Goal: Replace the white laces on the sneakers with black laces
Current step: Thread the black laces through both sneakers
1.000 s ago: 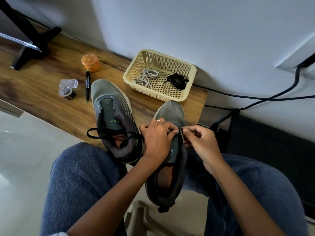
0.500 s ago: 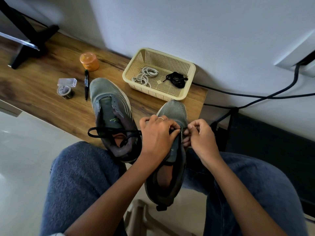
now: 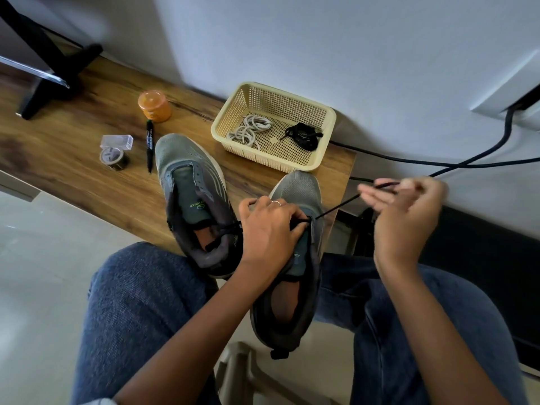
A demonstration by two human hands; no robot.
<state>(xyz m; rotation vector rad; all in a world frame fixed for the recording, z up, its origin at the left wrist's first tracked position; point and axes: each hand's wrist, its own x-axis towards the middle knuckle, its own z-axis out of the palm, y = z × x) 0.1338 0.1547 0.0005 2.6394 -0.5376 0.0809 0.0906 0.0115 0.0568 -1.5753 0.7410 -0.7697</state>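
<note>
A person's left hand (image 3: 270,226) curls over the mesh-toed grey sneaker (image 3: 295,247) at the wooden table (image 3: 73,159) edge, while the blurred right hand (image 3: 406,206) pinches a taut black lace (image 3: 339,206) drawn from an eyelet; coiled white laces (image 3: 248,130) lie in the perforated cream basket (image 3: 315,159)

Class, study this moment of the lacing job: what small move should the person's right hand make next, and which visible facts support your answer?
Probably keep drawing the black lace outward until the slack is through. The right hand pinches its end, and it runs taut from an eyelet of the right sneaker, which the left hand steadies. How much slack remains cannot be told.
</note>
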